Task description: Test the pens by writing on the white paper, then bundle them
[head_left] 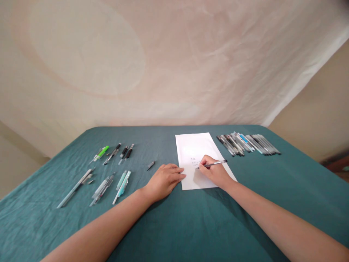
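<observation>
A white sheet of paper lies on the teal tablecloth, with a few small handwritten lines near its middle. My right hand rests on the paper, closed in a writing grip on a grey pen whose tip touches the sheet. My left hand lies flat with fingers stretched out, fingertips on the paper's left edge, holding nothing. A small dark pen cap lies just left of that hand.
A row of several pens lies right of the paper. Left of my hands lie scattered pens: a green highlighter, black pens, pale teal pens and a long grey one. A cream cloth backdrop hangs behind the table.
</observation>
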A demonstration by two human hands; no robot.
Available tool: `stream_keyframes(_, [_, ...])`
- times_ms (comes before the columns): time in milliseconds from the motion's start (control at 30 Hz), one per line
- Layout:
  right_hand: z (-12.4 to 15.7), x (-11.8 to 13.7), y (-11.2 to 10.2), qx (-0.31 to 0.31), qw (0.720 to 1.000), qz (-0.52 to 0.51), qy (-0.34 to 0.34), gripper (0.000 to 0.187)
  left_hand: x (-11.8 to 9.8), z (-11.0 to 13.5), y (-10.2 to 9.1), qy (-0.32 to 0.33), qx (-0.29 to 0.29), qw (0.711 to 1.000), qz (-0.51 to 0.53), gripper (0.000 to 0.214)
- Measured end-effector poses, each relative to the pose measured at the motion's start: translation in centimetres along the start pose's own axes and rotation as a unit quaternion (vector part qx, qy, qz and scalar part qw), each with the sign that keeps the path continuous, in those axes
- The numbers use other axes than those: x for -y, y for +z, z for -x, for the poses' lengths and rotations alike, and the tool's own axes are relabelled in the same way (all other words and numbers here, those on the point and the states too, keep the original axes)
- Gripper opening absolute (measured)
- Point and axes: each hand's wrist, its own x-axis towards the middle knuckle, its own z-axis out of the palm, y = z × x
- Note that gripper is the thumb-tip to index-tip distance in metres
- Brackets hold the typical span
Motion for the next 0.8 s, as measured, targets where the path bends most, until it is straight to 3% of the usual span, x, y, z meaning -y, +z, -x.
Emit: stream_keyframes(800, [0.02,0.14,-0.07,-0.020,1.000,0.013,0.003,0.008,0.07,-0.01,0.05,0.002,-0.003,1.000,0.001,0.031])
